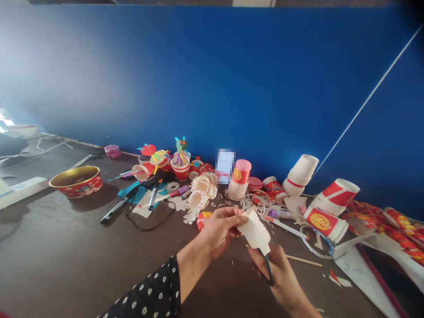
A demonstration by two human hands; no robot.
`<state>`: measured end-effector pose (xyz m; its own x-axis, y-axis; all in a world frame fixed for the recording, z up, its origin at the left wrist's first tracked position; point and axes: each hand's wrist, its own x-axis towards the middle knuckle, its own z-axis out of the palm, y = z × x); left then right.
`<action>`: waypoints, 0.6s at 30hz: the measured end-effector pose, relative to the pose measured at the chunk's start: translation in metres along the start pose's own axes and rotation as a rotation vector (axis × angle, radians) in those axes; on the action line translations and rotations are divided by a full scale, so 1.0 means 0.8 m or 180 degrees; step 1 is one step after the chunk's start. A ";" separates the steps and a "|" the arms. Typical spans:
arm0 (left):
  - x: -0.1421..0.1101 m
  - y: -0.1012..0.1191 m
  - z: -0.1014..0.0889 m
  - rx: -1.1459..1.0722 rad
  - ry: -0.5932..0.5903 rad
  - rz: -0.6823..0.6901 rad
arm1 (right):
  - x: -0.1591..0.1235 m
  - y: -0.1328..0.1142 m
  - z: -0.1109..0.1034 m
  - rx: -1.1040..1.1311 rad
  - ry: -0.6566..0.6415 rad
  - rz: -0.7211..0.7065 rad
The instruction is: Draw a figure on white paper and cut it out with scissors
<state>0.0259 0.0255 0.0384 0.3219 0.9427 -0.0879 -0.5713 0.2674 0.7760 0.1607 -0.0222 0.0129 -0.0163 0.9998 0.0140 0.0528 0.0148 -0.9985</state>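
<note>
A cut piece of white paper (255, 232) is pinched between the thumb and fingers of my left hand (219, 230). My right hand (281, 270) is closed around black-handled scissors (268, 267) just below the paper's lower edge. The blades are mostly hidden behind the paper, so how far apart they are cannot be seen. Just behind my left hand lies a red and yellow scrap (202, 219). Scalloped white paper pieces (200, 194) and small clippings lie beyond it.
A red bowl with a gold inside (77, 183) stands at the left. Decorated paper cups (180, 168) line the back by the blue wall. Stacked paper cups (326, 212), a coil of clear tubing (256, 203), a white pen (288, 227) and a dark phone (392, 274) are on the right.
</note>
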 end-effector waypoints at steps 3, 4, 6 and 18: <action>0.000 0.001 0.001 -0.0043 0.0025 -0.0043 | 0.002 0.006 -0.005 -0.0009 -0.0141 -0.0012; 0.000 0.001 0.002 -0.0038 0.0035 -0.0044 | 0.002 0.009 -0.007 0.0007 -0.0160 -0.0038; -0.001 0.003 0.002 -0.0022 0.0053 -0.0039 | 0.002 0.015 -0.009 0.0071 -0.0106 -0.0151; 0.000 0.013 -0.006 0.0171 0.0037 -0.0031 | 0.001 -0.010 -0.015 -0.0170 -0.0631 -0.0068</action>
<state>0.0163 0.0291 0.0436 0.3184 0.9424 -0.1027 -0.5266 0.2659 0.8074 0.1719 -0.0212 0.0216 -0.2139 0.9767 0.0191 0.1032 0.0421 -0.9938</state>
